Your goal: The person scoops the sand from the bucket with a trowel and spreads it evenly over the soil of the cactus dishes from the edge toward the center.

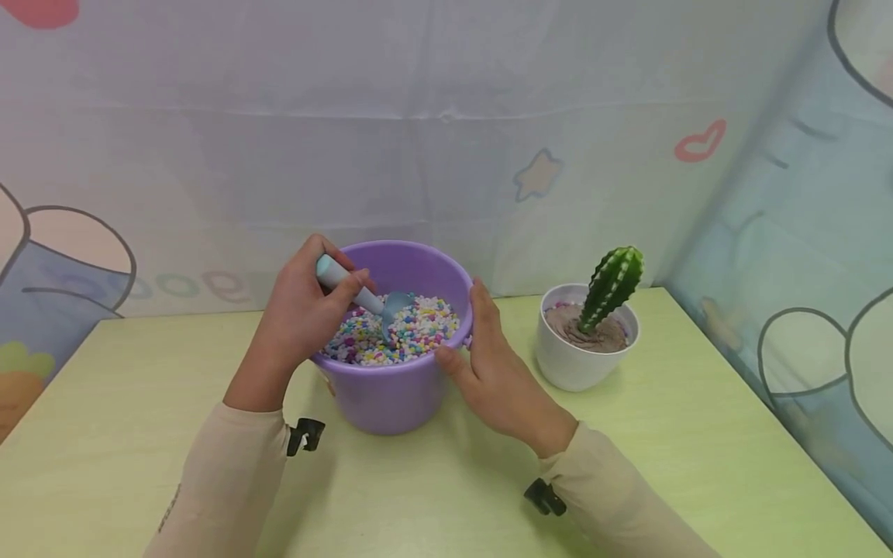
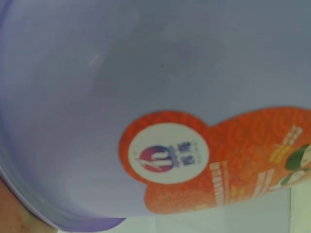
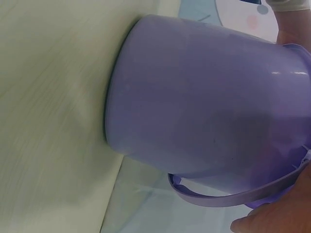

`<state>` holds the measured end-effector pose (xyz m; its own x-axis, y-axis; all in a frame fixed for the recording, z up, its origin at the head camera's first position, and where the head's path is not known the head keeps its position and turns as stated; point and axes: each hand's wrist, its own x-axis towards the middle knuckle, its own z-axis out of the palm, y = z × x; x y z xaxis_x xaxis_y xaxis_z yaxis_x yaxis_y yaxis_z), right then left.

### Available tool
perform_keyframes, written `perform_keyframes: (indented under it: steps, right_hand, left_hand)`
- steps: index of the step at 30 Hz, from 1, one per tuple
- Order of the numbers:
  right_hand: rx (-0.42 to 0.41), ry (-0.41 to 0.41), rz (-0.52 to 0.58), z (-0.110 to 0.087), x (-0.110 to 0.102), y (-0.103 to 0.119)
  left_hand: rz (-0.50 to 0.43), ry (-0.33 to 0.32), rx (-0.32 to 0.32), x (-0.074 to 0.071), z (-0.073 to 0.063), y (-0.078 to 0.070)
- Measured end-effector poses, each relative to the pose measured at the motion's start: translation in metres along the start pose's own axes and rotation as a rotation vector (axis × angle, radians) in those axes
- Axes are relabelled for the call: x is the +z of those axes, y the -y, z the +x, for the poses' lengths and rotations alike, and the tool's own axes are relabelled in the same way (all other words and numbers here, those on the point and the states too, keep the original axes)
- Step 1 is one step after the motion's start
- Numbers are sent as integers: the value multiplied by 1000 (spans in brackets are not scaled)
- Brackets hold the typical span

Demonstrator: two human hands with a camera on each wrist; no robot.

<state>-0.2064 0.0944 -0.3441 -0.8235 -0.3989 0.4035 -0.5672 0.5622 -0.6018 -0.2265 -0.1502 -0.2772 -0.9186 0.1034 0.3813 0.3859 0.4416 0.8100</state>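
Observation:
My left hand (image 1: pixel 300 306) grips the light-blue handle of a small toy shovel (image 1: pixel 359 294). The shovel's blade rests among multicoloured small pellets (image 1: pixel 432 322) inside a purple bucket (image 1: pixel 391 395). At the bucket's right side, my right hand (image 1: pixel 505 376) holds the rim, thumb at the front and fingers along the outside. The right wrist view shows the purple bucket (image 3: pixel 204 102) on the table, its carrying handle (image 3: pixel 218 199) hanging beside the right hand (image 3: pixel 282 208). An orange label (image 2: pixel 233 165) on the bucket's wall fills part of the left wrist view.
To the right of the bucket stands a white pot (image 1: pixel 575 368) with a green cactus (image 1: pixel 610 291) set in brownish filling. Both are on a pale yellow-green table (image 1: pixel 418 504). A printed cloth backdrop (image 1: pixel 279 155) rises behind the table and along its right side.

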Motion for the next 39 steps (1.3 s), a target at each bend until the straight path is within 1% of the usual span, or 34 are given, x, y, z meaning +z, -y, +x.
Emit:
perform_keyframes:
  steps: [7, 11, 20, 31, 39]
  right_hand:
    - [-1, 0, 9, 0, -1, 1]
    - [-5, -6, 13, 0, -2, 1]
    - [1, -3, 13, -1, -1, 0]
    - [-7, 2, 14, -1, -1, -1]
    - [-18, -6, 5, 0, 0, -1]
  left_hand:
    - [34, -6, 21, 0, 0, 1]
    - [43, -2, 15, 0, 1, 0]
    - [33, 6, 30, 0, 0, 1]
    - [29, 9, 31, -1, -1, 1]
    - [65, 3, 44, -2, -2, 2]
